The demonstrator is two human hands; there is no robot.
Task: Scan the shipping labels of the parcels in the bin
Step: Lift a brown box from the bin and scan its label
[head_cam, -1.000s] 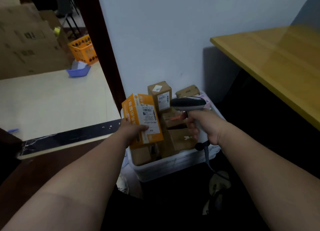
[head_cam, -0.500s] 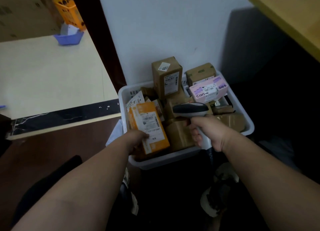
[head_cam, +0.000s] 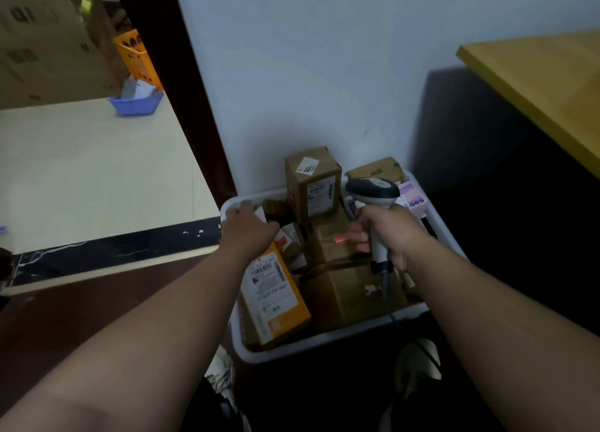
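A white bin (head_cam: 324,341) on the floor holds several parcels. An orange box (head_cam: 276,290) with a white shipping label lies face up at the bin's front left. My left hand (head_cam: 248,228) is off it and reaches down over a white-edged parcel (head_cam: 260,213) at the bin's back left; whether it grips that parcel is unclear. My right hand (head_cam: 391,233) holds a grey barcode scanner (head_cam: 373,189) by its handle, over the middle of the bin. The scanner's red light falls on a brown box (head_cam: 334,246). A tall brown box (head_cam: 313,185) stands at the back.
A pale table (head_cam: 97,172) with a dark edge is left of the bin, with a blue tray (head_cam: 136,105) on its far side. A yellow wooden table (head_cam: 535,84) is at the right. The white wall is right behind the bin. A pink box (head_cam: 414,199) lies back right.
The orange box went down from in front of the scanner into the bin's front left. My left hand let go of it and moved to the back left. The scanner stays in my right hand.
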